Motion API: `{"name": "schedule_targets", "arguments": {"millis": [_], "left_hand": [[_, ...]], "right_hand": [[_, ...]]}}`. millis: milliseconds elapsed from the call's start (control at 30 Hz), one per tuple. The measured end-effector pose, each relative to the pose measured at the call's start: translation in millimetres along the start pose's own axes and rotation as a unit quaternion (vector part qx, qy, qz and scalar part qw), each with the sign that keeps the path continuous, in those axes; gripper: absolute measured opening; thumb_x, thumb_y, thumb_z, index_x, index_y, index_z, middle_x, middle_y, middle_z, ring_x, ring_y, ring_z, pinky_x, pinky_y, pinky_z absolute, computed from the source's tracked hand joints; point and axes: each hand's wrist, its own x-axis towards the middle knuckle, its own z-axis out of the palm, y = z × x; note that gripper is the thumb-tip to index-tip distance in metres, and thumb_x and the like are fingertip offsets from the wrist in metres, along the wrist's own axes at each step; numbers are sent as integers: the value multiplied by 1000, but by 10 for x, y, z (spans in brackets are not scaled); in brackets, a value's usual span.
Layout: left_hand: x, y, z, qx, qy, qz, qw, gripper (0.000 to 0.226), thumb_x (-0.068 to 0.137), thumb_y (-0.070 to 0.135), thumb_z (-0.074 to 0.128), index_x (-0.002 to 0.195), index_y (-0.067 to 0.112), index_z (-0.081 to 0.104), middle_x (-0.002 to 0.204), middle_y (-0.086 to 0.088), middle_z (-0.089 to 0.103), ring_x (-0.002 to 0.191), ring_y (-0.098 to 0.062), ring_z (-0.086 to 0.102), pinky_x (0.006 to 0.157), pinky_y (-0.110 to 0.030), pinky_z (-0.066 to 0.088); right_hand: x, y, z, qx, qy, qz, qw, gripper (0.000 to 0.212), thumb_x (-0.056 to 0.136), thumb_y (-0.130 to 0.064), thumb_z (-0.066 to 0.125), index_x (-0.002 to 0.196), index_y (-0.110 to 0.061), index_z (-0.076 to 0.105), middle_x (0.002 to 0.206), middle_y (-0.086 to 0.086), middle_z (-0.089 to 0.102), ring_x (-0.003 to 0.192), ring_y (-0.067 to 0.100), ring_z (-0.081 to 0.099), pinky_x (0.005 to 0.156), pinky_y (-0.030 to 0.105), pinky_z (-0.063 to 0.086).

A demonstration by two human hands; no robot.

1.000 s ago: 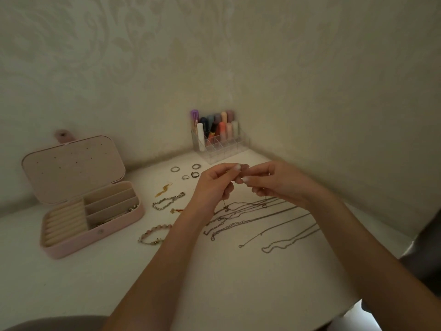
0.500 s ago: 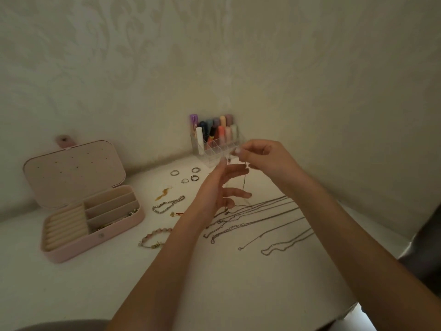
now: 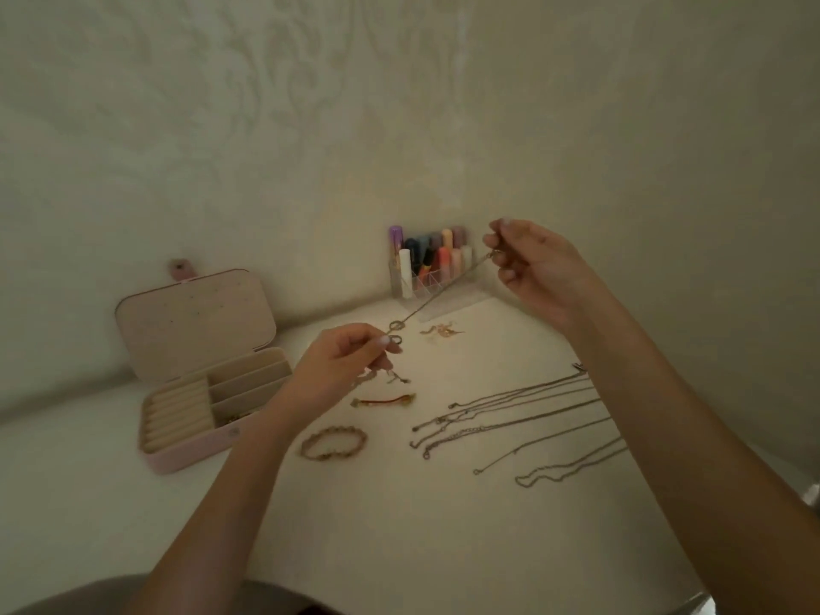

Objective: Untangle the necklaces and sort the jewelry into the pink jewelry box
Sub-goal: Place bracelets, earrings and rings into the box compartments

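Stretching a thin chain [image 3: 443, 291] taut, left hand [image 3: 344, 361] and right hand [image 3: 539, 268] each in pinch grip, clasp detail blurred

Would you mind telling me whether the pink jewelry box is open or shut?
Open: the pink jewelry box has its lid raised upright, exposing its compartments.

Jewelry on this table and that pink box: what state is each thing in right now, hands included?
Pink jewelry box: lid open, standing up.
Held chain: stretched taut in the air between both hands.
Left hand: pinches the chain's lower end.
Right hand: pinches its upper end.
Other necklaces: lying on the table, stretched out side by side.
Beaded bracelet: lying flat in a closed loop.
Clear organizer: upright, holding tubes.
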Motion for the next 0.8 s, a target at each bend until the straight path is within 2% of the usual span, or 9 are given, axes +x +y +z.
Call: {"name": "schedule_targets", "arguments": {"millis": [133, 200, 300, 367, 433, 633, 800], "left_hand": [[-158, 35, -411, 141, 16, 10, 990, 15, 92, 22, 58, 82, 24, 69, 66, 12, 67, 62, 8, 58, 56, -8, 40], [-213, 63, -562, 210, 25, 8, 977, 13, 91, 21, 60, 81, 25, 67, 68, 15, 67, 57, 9, 56, 55, -8, 42], [-312, 44, -824, 270, 65, 0, 961, 15, 90, 23, 62, 78, 32, 65, 69, 16, 68, 62, 8, 59, 58, -10, 41], [-397, 17, -991, 273, 91, -14, 958, 16, 90, 24, 62, 78, 35, 64, 68, 16, 70, 65, 6, 62, 59, -13, 40], [-479, 1, -1110, 263, 111, -23, 958, 16, 89, 19, 62, 78, 31, 64, 65, 14, 69, 63, 5, 62, 58, -8, 40], [-582, -65, -1296, 299, 146, -52, 941, 8, 88, 17, 63, 84, 19, 70, 54, 25, 63, 55, 10, 58, 53, -4, 37], [-588, -165, -1344, 271, 155, -73, 947, 8, 88, 17, 64, 83, 20, 69, 60, 20, 67, 64, 6, 64, 59, -2, 40]], "right_hand": [[82, 131, 195, 53, 3, -25, 998, 11, 92, -12, 57, 91, -7, 66, 76, 1, 70, 63, 6, 60, 61, 15, 50], [134, 199, 359, 79, -3, -28, 997, 10, 92, -10, 57, 93, -6, 66, 79, 3, 71, 67, 8, 62, 67, 16, 52], [178, 282, 676, 95, -24, -36, 995, 11, 93, -9, 55, 92, -5, 65, 76, 1, 71, 67, 7, 63, 68, 15, 52], [192, 332, 889, 94, -47, -41, 994, 11, 94, -9, 54, 92, -5, 64, 73, -1, 71, 65, 6, 62, 69, 14, 53], [211, 380, 1080, 88, -78, -43, 992, 10, 94, -9, 54, 92, -6, 64, 73, -1, 71, 64, 6, 62, 67, 14, 52], [241, 456, 1539, 79, -154, -36, 984, 11, 93, -9, 55, 91, -7, 66, 76, 1, 71, 67, 8, 63, 66, 16, 52], [207, 504, 1771, 50, -216, -32, 975, 11, 93, -9, 55, 92, -7, 66, 77, 1, 71, 67, 8, 63, 67, 16, 52]]}}
